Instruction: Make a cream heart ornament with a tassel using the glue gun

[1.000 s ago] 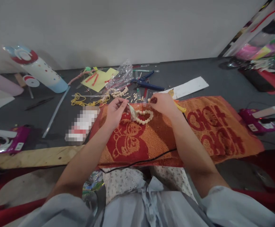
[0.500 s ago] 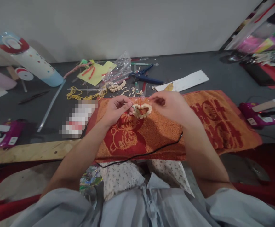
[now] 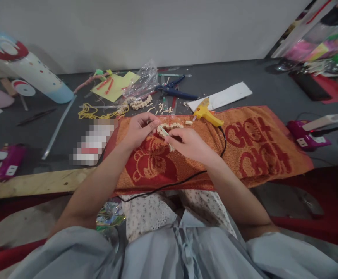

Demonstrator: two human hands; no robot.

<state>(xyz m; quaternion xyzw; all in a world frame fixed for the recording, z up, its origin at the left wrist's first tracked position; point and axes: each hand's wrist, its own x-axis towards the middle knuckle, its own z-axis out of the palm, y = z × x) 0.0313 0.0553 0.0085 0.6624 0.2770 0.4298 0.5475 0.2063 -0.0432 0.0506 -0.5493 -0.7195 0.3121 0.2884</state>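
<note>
A small heart-shaped ring of short pale wooden pieces (image 3: 173, 126) is held just above the orange and red towel (image 3: 250, 139). My left hand (image 3: 141, 131) pinches its left side, thumb against fingers. The fingers of my right hand (image 3: 186, 144) are closed on its lower right part and cover some of it. A thin whitish strip shows inside the ring near the right fingertips; I cannot make out what it is. To the right of the ring, a yellow hot glue gun (image 3: 207, 113) lies on the towel, with a loose wooden piece (image 3: 189, 122) beside its nozzle.
Behind the towel lie blue-handled pliers (image 3: 177, 92), wooden scraps (image 3: 161, 108), a curved wooden strip (image 3: 141, 102), a plastic bag (image 3: 145, 79) and a white board (image 3: 221, 97). Yellow cord (image 3: 91, 112) and a bottle (image 3: 41, 71) are leftward. A black cable (image 3: 169, 187) crosses the towel's front.
My right hand has moved left and down onto the ring, uncovering the glue gun. The ring has shifted slightly left and up in the view, which itself moved a little.
</note>
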